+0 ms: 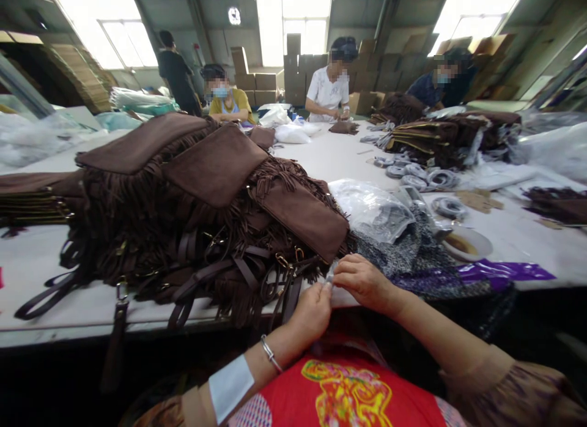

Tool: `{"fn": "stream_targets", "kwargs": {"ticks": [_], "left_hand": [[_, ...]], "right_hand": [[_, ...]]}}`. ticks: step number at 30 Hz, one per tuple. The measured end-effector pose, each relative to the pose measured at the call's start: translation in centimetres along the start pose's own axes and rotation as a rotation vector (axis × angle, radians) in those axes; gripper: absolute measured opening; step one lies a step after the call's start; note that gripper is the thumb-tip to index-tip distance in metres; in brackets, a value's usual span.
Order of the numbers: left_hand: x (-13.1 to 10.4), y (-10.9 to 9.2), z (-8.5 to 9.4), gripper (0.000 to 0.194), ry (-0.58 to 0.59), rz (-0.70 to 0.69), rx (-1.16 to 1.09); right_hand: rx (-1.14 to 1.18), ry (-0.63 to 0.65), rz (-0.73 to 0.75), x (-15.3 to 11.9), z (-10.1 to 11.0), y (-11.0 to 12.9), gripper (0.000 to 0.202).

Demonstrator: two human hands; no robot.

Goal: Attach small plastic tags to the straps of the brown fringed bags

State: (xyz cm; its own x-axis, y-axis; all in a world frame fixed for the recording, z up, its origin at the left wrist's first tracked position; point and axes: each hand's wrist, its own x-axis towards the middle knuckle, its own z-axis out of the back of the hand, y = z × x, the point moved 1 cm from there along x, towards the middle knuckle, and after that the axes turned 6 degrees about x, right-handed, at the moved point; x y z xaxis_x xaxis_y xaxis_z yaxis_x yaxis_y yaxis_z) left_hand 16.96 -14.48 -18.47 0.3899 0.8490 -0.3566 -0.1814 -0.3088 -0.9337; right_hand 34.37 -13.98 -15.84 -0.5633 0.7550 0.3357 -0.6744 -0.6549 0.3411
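Observation:
My left hand (316,304) and my right hand (362,281) meet at the table's front edge, fingers closed. Between their fingertips is a small whitish piece (331,271), thin like plastic or tissue; its exact kind is unclear. Just beyond lies a brown fringed bag (305,216), flat on a big heap of similar bags. Dark wrist straps (243,271) with gold-coloured clasps hang from the heap towards me. A bracelet (271,353) circles my left wrist.
Right of my hands lie clear plastic bags (371,210) on speckled grey cloth (403,252), a shallow bowl (481,246), purple plastic (509,273) and coiled grey straps (440,177). More brown bags (422,136) are stacked farther right. Several people sit or stand across the table (316,158).

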Motion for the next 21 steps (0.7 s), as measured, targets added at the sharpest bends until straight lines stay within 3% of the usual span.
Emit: {"fn": "stream_targets", "kwargs": {"ticks": [3,9,11,16,21], "left_hand": [[0.0,0.3,0.4,0.025,-0.063,-0.236,0.318],[0.5,1.1,0.5,0.025,-0.078,-0.238,0.456],[0.6,1.0,0.4,0.027,-0.085,-0.224,0.443],[0.6,0.6,0.1,0.035,0.022,0.067,0.23],[0.9,0.7,0.1,0.04,-0.017,0.106,0.158]], "right_hand": [[0.006,0.083,0.031,0.8,0.3,-0.1,0.018],[0.07,0.169,-0.025,1.5,0.2,-0.3,0.013],[0.089,0.141,-0.032,1.3,0.1,-0.1,0.014],[0.131,-0.273,-0.244,-1.2,2.0,-0.1,0.02],[-0.022,-0.693,-0.583,-6.8,7.9,-4.5,0.018]]}}
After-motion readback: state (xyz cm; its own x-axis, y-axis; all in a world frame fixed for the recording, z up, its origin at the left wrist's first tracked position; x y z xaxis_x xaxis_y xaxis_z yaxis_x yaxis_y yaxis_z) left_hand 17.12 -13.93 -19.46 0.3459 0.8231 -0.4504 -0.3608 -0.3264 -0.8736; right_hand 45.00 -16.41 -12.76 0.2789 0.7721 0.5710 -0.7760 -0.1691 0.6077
